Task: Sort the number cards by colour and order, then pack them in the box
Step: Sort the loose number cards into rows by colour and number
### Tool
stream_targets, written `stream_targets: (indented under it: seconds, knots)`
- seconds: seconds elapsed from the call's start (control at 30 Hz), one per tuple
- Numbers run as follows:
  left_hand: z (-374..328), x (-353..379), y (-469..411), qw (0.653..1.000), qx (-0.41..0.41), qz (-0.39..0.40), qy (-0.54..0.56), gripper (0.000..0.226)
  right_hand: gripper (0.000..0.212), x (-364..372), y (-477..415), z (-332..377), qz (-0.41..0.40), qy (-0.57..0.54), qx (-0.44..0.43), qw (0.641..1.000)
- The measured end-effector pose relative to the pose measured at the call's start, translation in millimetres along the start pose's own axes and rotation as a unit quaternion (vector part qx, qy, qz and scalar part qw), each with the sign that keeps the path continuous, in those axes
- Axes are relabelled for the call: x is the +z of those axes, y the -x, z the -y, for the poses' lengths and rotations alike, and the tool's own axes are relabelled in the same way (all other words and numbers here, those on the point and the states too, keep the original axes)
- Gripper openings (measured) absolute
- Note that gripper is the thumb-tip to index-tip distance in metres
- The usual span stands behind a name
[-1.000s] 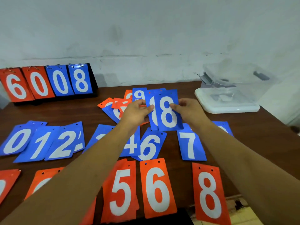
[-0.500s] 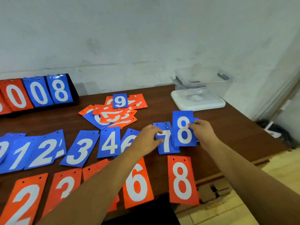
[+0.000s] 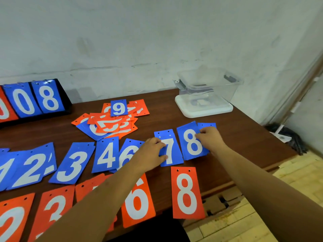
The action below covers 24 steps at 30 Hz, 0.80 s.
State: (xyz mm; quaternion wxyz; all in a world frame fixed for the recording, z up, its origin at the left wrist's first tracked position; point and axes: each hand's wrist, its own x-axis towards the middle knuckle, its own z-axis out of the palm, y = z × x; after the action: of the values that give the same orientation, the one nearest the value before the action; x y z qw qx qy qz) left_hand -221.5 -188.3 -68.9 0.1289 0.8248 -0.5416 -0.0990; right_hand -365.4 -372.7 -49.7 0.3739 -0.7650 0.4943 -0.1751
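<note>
We look down from head height at a dark wooden table covered with number cards, with two bare forearms reaching in from the bottom of the frame.

Right of centre, the right hand has its fingers curled over the right edge of the blue 8 card and grips it. That card sits slightly tilted. Another blue card peeks out behind the 8, its number hidden.

Just to the left, the left hand lies with bent fingertips and thumb on the left edge of the blue 7 card. We cannot tell whether it pinches the card or only presses it down.

The 7 and 8 end a row of blue cards running across the middle of the frame. From the left edge these are the blue 1, blue 2, blue 3, blue 4 and blue 6.

Below them, along the bottom, lies an orange row. It holds the orange 2, orange 3, orange 6 and orange 8, and the left forearm partly covers some of them.

Above centre is a loose pile of mixed cards, with the blue 9 on top.

The clear plastic box stands at upper right on its white lid. A black scoreboard stand with hanging digits is at upper left.
</note>
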Motion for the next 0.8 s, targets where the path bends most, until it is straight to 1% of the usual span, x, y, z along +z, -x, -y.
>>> stream_targets:
  seconds: [0.03, 0.13, 0.27, 0.3, 0.37, 0.4, 0.43, 0.53, 0.6, 0.7, 0.8]
  knots:
    - [1, 0, -1, 1.0, 0.002, -0.003, -0.007, 0.057, 0.036, 6, 1, 2, 0.001, 0.037, -0.02, 0.999]
    - [2, -1, -2, 1.0, 0.003, -0.005, -0.02, 0.054, 0.037, 21, 6, 2, -0.014, 0.144, -0.049, 0.988]
    - [4, -1, -1, 1.0, 0.003, -0.008, -0.006, 0.051, 0.038, 27, 6, -3, -0.029, 0.225, -0.073, 0.971]
    - [5, -2, -1, 1.0, 0.01, -0.015, 0.006, 0.05, 0.035, 26, 7, -2, -0.041, 0.232, -0.08, 0.969]
    - [9, -8, -1, 0.998, 0.019, -0.038, 0.046, 0.046, 0.019, 25, 8, 4, -0.051, 0.208, -0.099, 0.972]
    - [13, -14, -2, 0.996, 0.019, -0.054, 0.065, 0.043, 0.016, 26, 7, 9, -0.05, 0.186, -0.112, 0.975]
    - [19, -21, -3, 0.994, 0.012, -0.074, 0.076, 0.04, 0.019, 29, 6, 16, -0.044, 0.168, -0.124, 0.977]
    - [55, -44, -10, 0.987, -0.049, -0.133, 0.082, 0.03, 0.026, 43, 2, 46, -0.002, 0.148, -0.156, 0.977]
    - [85, -55, -13, 0.98, -0.11, -0.152, 0.07, 0.028, 0.029, 61, -3, 67, 0.032, 0.139, -0.171, 0.975]
    - [132, -66, -17, 0.968, -0.193, -0.155, 0.031, 0.033, 0.034, 94, -11, 99, 0.077, 0.144, -0.19, 0.968]
    - [173, -75, -22, 0.956, -0.234, -0.177, -0.005, 0.044, 0.035, 128, -19, 127, 0.121, 0.165, -0.21, 0.956]
